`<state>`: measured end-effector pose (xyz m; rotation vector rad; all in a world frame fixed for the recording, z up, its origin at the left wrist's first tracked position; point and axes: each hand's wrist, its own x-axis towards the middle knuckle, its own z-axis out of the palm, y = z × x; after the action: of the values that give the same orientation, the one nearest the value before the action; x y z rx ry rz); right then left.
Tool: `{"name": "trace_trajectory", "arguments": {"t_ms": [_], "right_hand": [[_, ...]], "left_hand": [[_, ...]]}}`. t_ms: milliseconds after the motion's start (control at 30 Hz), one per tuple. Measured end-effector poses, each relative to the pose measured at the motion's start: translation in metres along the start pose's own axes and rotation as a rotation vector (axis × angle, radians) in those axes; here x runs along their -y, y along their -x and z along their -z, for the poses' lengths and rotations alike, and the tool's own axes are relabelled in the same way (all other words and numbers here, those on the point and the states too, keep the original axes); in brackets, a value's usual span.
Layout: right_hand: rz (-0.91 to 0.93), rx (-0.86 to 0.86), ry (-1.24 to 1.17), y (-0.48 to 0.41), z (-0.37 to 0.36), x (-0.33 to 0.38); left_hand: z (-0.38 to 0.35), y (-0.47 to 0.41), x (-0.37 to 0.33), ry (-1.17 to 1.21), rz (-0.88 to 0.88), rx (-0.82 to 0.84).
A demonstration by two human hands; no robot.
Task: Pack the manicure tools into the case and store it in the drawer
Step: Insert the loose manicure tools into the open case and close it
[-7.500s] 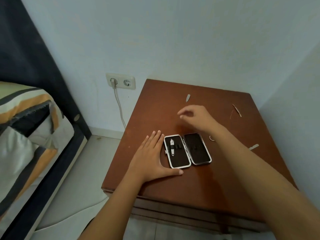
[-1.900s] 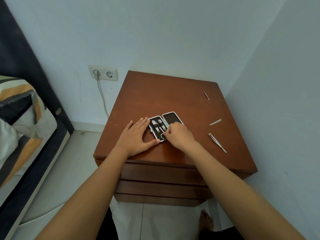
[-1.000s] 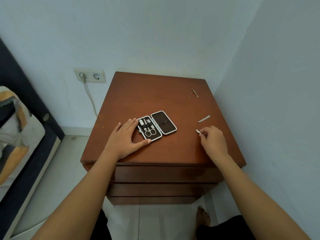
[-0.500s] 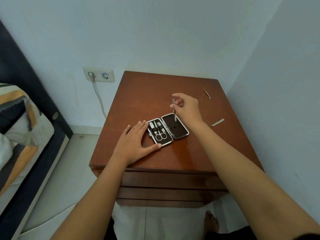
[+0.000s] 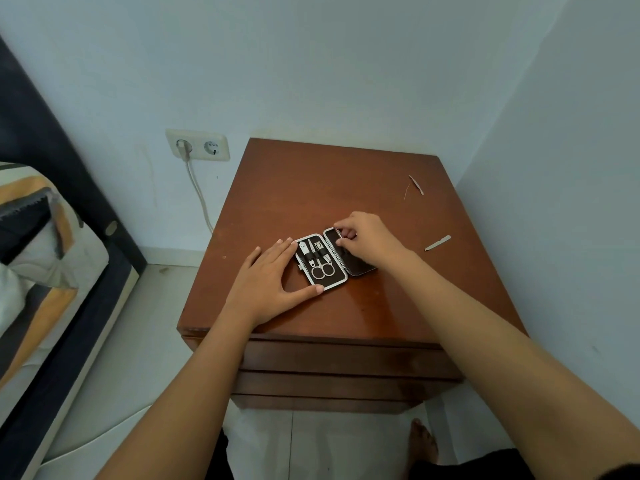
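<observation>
The right hand (image 5: 367, 242) has come down from its raised position of half a second ago and now sits over the right half of the open case (image 5: 335, 259), fingertips bunched at that half's far edge. A moment earlier it lifted a thin metal tool off the bench (image 5: 398, 306) to its right; that spot is now bare, so the tool is most likely being threaded into the case — which would leave two loose pieces still to pack.

The left hand (image 5: 268, 282) has not shifted: it lies flat with fingers spread, fingertips against the near-left edge of the case and thumb along its front rim, steadying it. Just beyond those fingertips, the left half of the case holds the scissors (image 5: 322, 268), the nail clipper (image 5: 304, 251) and one or two more small tools under their straps.

To the right of the right hand, well apart from it, lies a short nail file (image 5: 437, 243); farther off, beyond the hand toward the wall, lies another slim tool (image 5: 416, 185).

The carried tool itself cannot be seen — the right hand's fingers cover it, so whether they pinch it or have let it go cannot be told. The straps in the right half are hidden too. The drawer fronts (image 5: 346, 362) below the bench top look shut.
</observation>
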<state>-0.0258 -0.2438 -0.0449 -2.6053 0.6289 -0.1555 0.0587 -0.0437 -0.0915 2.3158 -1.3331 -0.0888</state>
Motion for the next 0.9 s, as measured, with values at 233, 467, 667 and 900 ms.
{"name": "trace_trajectory", "arguments": {"t_ms": [233,467,667,900], "right_hand": [[0.171,-0.164,0.119,0.051,-0.024,-0.015],[0.083,-0.183,0.013,0.076,-0.023,-0.022],[-0.334,-0.263,0.099,0.080,0.014,-0.073],[-0.396,-0.128,0.146,0.082,0.016,-0.078]], "left_hand": [[0.000,0.001,-0.001,0.007,0.009,0.007],[0.000,0.001,0.000,-0.006,0.007,0.010],[0.001,0.001,-0.002,-0.023,0.006,0.027],[0.002,0.001,-0.004,-0.016,0.007,0.016]]}}
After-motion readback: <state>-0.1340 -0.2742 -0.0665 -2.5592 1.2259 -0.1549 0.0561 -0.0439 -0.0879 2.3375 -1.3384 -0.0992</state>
